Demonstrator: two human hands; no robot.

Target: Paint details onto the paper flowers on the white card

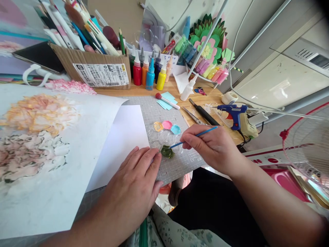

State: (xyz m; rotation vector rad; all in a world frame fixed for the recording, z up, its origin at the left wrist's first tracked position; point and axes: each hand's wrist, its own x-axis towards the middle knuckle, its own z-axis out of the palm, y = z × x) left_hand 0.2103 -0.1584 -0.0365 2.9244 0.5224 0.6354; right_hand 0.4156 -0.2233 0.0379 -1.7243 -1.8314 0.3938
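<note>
The brush (196, 136) slants from far right to near left, its tip in the green paint (167, 152) of the palette (167, 138), left of the right hand (212, 145), whose fingers pinch the handle. Nearest that paint, the left hand (140, 166) lies spread, grasping nothing, fingertips at the palette's left edge. Far wells hold orange (158, 126), pink (167, 125) and blue (175, 129). At far left, a box (100, 59) holds brushes and pens.
</note>
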